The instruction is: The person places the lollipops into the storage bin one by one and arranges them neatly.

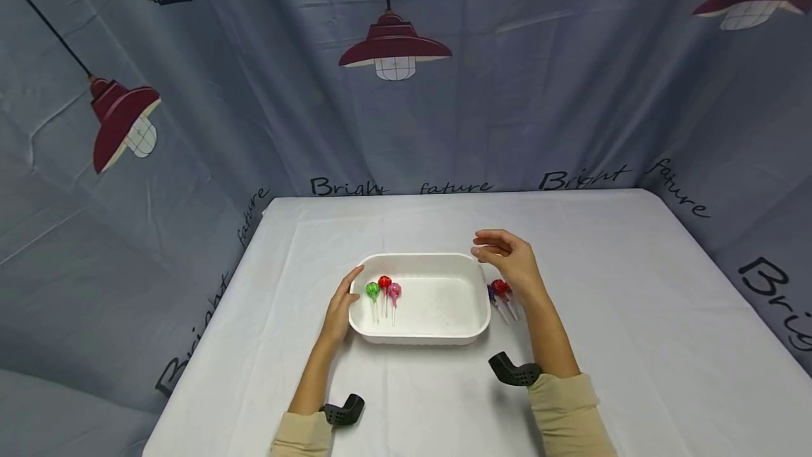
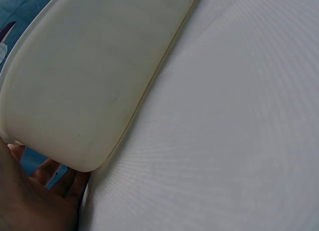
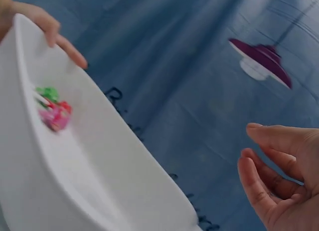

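A white plastic tray point(image 1: 438, 333) stands on the table, with a green lollipop point(image 1: 372, 290), a red lollipop point(image 1: 384, 281) and a pink lollipop point(image 1: 394, 290) lying at its left end. My left hand point(image 1: 339, 309) grips the tray's left end, thumb at the rim and fingers along the outer wall. Above the tray's right back corner hovers my right hand point(image 1: 510, 259), fingers loosely bent, a gap between thumb and fingers and nothing held. Beside the tray's right wall, partly behind that hand, lie red lollipops point(image 1: 500, 287) and a dark blue lollipop point(image 1: 491, 293).
White cloth covers the table point(image 1: 634, 288). A grey-blue curtain point(image 1: 482, 111) printed with lamps and lettering hangs behind and at both sides. Each wrist wears a black camera mount, such as the right one point(image 1: 514, 372).
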Demonstrator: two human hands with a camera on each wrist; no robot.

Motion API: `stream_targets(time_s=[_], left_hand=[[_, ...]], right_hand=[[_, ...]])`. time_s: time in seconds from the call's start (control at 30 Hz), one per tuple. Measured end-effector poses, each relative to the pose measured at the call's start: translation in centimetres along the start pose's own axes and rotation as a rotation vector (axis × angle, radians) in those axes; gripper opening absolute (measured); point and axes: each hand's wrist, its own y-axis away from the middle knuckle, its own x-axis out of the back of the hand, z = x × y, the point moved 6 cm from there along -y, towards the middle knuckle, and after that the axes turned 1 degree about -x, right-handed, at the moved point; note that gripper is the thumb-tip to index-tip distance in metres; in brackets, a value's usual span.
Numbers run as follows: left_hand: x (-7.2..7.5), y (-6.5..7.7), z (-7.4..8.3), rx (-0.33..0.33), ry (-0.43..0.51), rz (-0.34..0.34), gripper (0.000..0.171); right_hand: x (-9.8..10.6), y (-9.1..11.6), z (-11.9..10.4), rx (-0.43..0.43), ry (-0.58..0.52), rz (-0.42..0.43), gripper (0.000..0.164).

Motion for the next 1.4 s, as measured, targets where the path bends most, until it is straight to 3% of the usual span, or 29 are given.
stream_targets(time_s=[0.1, 0.17, 0.27, 0.37, 0.57, 0.73, 1.0, 1.4], left_hand=[[0.1, -0.1, -0.1, 0.0, 0.003, 0.009, 0.053], [0.2, -0.1, -0.1, -0.001, 0.003, 0.014, 0.053], [0.2, -0.2, -0.2, 0.0, 0.005, 0.013, 0.053], [0.2, -0.2, -0.3, -0.001, 0.005, 0.01, 0.053], [0.1, -0.3, -0.4, -0.012, 0.017, 0.003, 0.053], [0.0, -0.3, -0.6, 0.007, 0.041, -0.005, 0.055], [-0.1, -0.3, -0.8, 0.009, 0.064, -0.013, 0.056], [0.2, -0.4, -0.8, -0.003, 0.052, -0.006, 0.055]], right_hand=[[2.9, -1.2, 4.5, 0.018, 0.019, 0.073, 0.047], [4.5, -1.3, 6.0, -0.008, 0.038, 0.125, 0.048], [6.1, -0.6, 6.7, -0.054, 0.092, 0.184, 0.051], [6.9, 0.7, 6.1, -0.126, 0.152, 0.198, 0.056], [6.1, 3.6, 3.4, -0.259, 0.216, 0.104, 0.056], [5.5, 4.6, 3.3, -0.319, 0.236, 0.054, 0.05], [5.2, 4.8, 4.6, -0.312, 0.28, 0.027, 0.051], [4.8, 4.8, 4.4, -0.313, 0.395, 0.018, 0.047]])
